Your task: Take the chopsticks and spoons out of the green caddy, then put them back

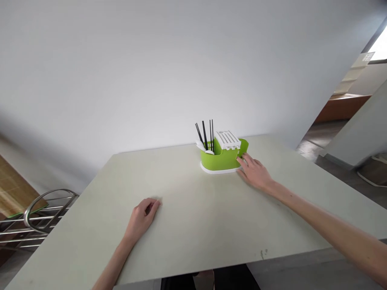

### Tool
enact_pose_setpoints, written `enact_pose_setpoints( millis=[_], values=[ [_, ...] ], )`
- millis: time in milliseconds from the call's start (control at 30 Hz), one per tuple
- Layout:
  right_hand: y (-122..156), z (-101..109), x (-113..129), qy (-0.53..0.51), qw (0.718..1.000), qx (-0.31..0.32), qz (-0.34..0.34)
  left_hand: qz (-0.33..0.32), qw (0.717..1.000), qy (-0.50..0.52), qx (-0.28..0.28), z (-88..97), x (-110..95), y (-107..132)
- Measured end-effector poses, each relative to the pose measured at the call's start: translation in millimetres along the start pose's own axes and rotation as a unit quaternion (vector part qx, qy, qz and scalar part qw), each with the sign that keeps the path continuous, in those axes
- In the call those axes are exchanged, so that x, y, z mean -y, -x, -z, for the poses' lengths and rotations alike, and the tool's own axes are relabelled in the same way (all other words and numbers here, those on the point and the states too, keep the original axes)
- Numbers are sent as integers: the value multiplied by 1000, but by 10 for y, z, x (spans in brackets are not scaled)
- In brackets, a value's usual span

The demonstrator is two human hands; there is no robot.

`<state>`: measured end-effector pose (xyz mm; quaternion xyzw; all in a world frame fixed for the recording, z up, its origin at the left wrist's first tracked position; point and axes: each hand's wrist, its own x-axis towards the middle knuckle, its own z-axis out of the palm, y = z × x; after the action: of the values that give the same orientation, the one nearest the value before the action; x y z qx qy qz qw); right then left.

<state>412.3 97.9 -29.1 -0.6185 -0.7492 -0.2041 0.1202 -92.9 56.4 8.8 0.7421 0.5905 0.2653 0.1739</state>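
Observation:
A green utensil holder (220,162) with a white base stands toward the back of the pale table. Black chopsticks (205,137) and white spoons (200,145) stick up from its left compartment. A slotted white knife-block top (227,139) covers its middle part. At the holder's right end, my right hand (254,171) reaches in with its fingers stretched and the thumb apart; the fingertips touch or nearly touch the low right compartment, whose inside is partly hidden. My left hand (143,215) rests on the table at front left, fingers curled in and thumb against them, with nothing visible in it.
The table (181,225) meets a white wall (151,80) at the back. Left of it, below the tabletop, is a metal rack (50,213) beside a wooden board (18,189). Dark marks (263,253) show near the front edge. A doorway opens at far right.

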Motion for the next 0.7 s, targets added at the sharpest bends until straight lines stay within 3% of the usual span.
enact_pose_setpoints(
  millis=[200, 400, 567, 700],
  values=[
    [86, -202, -782, 6, 1000, 17, -7, 9, 1000, -7, -1, -7, -72, -5],
    [213, -351, -1333, -16, 998, 45, -31, 0, 1000, -15, -10, 18, -89, -8],
    [270, -357, -1509, -42, 996, 65, -50, -6, 1000, -23, -13, 26, -87, -10],
    [399, -306, -1360, -51, 995, 38, -76, -9, 1000, -17, -12, 29, -75, -7]
  ],
)
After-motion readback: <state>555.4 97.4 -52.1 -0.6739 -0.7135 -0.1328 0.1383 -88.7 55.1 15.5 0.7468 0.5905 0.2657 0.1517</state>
